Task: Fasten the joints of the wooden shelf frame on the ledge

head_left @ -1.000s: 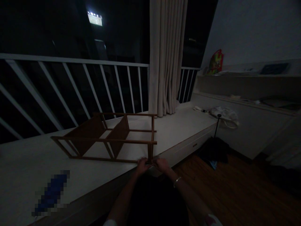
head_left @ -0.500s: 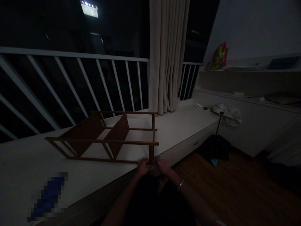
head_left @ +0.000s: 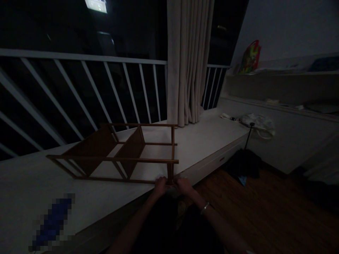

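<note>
A brown wooden shelf rack lies on its side on the white window seat, its two panels standing upright. My left hand is closed round the lower rail at the rack's near right corner. Just right of that corner, my right hand is closed, its fingertips pressed together against the rail's end. Whatever small thing may be between those fingertips is too dark to make out. A bracelet circles my right wrist.
White railing and a beige curtain stand behind the seat. A blurred blue object lies at the left. A white bag and a black heap with a pole are right, beside the wooden floor.
The view has shifted slightly. Both hands stay at the same corner of the rack, and the rack itself has not visibly moved.
</note>
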{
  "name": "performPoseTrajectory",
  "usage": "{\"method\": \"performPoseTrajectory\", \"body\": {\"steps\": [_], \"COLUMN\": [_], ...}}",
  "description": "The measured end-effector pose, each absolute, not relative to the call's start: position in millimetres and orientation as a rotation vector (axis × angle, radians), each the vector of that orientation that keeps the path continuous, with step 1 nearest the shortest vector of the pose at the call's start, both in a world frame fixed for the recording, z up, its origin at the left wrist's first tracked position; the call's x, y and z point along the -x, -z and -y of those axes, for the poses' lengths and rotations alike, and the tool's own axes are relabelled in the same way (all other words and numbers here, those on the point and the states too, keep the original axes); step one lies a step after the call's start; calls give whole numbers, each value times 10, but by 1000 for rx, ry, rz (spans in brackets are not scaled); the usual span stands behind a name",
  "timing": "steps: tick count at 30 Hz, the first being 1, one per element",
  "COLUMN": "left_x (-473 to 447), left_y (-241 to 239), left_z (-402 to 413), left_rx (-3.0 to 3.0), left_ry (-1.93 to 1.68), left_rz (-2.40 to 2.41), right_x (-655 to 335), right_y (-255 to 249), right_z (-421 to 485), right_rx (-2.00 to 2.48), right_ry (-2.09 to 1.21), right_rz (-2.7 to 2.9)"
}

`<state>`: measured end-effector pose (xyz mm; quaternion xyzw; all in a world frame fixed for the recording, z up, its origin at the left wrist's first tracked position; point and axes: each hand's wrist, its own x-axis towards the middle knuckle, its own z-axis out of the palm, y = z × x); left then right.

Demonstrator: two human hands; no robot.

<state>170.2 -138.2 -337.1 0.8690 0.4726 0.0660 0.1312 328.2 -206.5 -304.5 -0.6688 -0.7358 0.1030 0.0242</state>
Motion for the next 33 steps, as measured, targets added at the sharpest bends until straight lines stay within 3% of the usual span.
{"method": "performPoseTrajectory", "body": {"steps": [11,17,25,33], "left_x": [-1677,-1702,-1830,-1891], "left_y": [3499,3484,3762,3641], "left_z": [1713,1720,1607,1634], "left_rx": [-2569,-2215,-1555,-1157], "left_ry": [-607,-383,-641,-666], "left_rz": [-1559,-1406,-974,-1017], "right_x": [-3309,-3333,-3389,-3453], "right_y": [2900,2934,2969,3041], "right_z": [1954,1925,1904,1853], "right_rx": [2042,2028,1961,1890], "right_ry": [-316,-383,-413,-421], "right_rz": [2376,2356,2356,2428]}}
